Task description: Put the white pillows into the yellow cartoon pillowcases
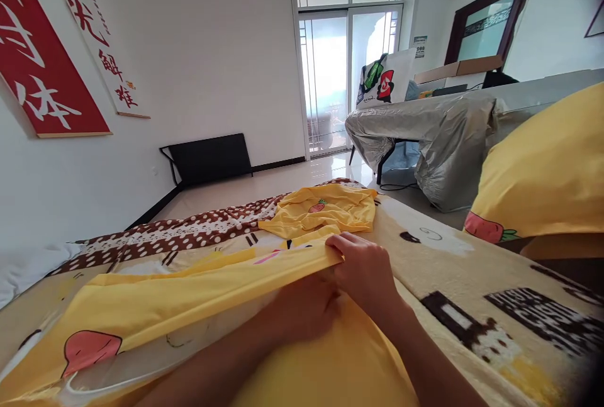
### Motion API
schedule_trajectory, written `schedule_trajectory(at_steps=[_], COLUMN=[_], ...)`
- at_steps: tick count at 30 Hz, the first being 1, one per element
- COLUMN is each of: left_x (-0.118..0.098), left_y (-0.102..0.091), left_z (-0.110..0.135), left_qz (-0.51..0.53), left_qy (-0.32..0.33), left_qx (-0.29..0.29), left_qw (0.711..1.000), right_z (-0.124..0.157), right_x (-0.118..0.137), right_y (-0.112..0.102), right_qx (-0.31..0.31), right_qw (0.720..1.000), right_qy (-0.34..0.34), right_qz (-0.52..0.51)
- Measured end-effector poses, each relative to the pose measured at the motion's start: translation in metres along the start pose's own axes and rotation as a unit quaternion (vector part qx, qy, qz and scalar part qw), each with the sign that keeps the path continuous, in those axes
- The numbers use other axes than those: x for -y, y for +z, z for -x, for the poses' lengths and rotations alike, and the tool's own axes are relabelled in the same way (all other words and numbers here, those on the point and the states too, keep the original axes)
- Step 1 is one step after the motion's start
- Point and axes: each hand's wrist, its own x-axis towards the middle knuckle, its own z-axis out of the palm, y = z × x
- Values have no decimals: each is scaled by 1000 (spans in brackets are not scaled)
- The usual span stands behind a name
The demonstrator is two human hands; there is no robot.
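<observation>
A yellow pillowcase [179,300] with a red fruit print is stretched across the bed in front of me. My right hand [361,268] pinches its edge at the far right corner, fingers wrapped over the fabric. Just below, my left hand [311,306] reaches under the raised edge, close to my right hand. It is blurred and its fingers are mostly hidden by cloth and shadow. Another crumpled yellow cloth [330,209] with a fruit print lies beyond my hands.
A patterned blanket [453,268] covers the bed. At right sits a plump yellow pillow [547,161]; at left, white fabric [33,268]. Beyond are a plastic-covered table [425,124] bearing a printed bag [384,80] and a box [457,70], and a black folded frame [212,158] against the wall.
</observation>
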Motion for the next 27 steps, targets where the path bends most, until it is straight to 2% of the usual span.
schedule_trajectory(at_steps=[3, 5, 8, 10, 14, 17, 23, 25, 27], left_x=[12, 16, 12, 7, 5, 12, 22, 21, 20], left_y=[3, 6, 11, 13, 15, 14, 10, 10, 12], left_z=[-4, -8, -12, -14, -13, -12, -14, -15, -15], left_qz=[68, 81, 50, -10, -107, -87, -29, -8, 12], left_qy=[-35, -45, -52, -83, -101, -95, -107, -111, -88], left_qx=[-73, -102, -135, -157, -133, -98, -73, -63, -68], left_qw=[994, 990, 988, 984, 980, 987, 991, 992, 994], right_z=[2, 0, -6, -10, -14, -15, -17, -18, -18], right_x=[4, 3, -2, -6, -12, -15, -24, -27, -28], right_y=[-2, 3, 16, 26, 39, 44, 50, 49, 43], right_qx=[2, 19, 54, 43, 18, 55, 86, 108, 141], right_qw=[1000, 999, 989, 975, 951, 935, 903, 894, 885], right_qy=[13, 38, 65, 60, 43, 36, 22, 21, 4], right_qz=[-8, -31, -124, -210, -306, -348, -420, -435, -443])
